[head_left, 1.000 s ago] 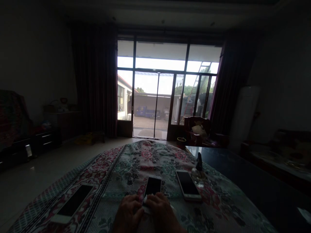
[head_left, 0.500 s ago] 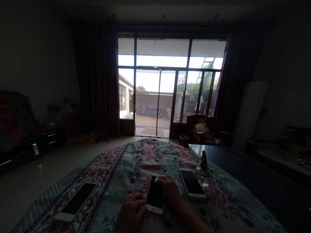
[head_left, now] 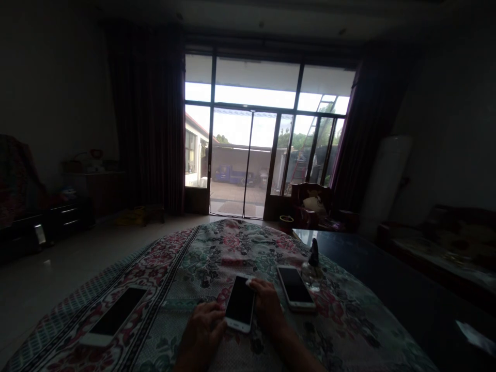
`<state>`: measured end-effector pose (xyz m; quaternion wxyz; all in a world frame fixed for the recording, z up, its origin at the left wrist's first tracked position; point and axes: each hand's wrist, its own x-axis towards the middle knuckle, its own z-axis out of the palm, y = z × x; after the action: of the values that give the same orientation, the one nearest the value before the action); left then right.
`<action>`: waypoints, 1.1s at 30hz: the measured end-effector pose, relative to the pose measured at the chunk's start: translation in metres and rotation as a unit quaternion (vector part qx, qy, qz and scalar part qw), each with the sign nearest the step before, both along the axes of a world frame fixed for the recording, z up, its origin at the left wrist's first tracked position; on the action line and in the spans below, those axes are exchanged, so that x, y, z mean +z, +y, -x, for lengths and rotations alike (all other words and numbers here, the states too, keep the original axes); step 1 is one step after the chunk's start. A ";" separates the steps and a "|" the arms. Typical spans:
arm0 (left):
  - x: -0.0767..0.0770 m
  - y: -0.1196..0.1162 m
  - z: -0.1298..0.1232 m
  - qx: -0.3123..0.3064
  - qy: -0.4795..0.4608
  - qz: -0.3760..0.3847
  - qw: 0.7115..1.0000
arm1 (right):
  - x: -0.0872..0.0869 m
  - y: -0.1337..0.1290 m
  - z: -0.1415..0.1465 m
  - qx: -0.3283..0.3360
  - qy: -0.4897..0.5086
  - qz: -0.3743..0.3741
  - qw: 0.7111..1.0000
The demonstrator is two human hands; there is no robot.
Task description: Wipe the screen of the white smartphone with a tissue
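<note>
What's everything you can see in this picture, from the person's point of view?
Smartphone between the hands: one, white with dark screen, front centre of the cloth.
Other smartphones: two, white with dark screens, either side of it.
Glass bottle: one, clear with dark top, right of the cloth's right-hand smartphone.
Floral cloth: one, pink, green and cream, under the smartphones.
Dark glossy tabletop: one, black, right of the cloth.
Armchair: one, dark red, beside the glass doors.
Curtains: dark, framing the glass doors.
Truck: one, blue, outside.
Left hand: one, beside the middle smartphone.
Right hand: one, at its upper right corner.
</note>
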<state>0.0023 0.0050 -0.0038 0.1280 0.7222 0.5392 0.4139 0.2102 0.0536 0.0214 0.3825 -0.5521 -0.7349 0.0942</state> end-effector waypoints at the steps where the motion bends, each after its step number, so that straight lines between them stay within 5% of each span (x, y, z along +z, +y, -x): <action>1: 0.000 0.000 0.000 0.001 -0.002 -0.002 1.000 | 0.000 -0.004 0.000 -0.002 0.000 -0.001 1.000; 23: 0.003 0.000 0.003 0.011 0.000 -0.009 1.000 | -0.006 -0.077 0.016 0.039 0.000 -0.021 0.999; 33: -0.002 0.003 0.007 0.009 -0.035 0.020 0.999 | -0.005 -0.086 0.017 0.090 0.012 -0.030 0.995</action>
<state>-0.0045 0.0084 -0.0055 0.1579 0.6999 0.5489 0.4288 0.1933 -0.0325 0.0161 0.3972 -0.4713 -0.7793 0.1129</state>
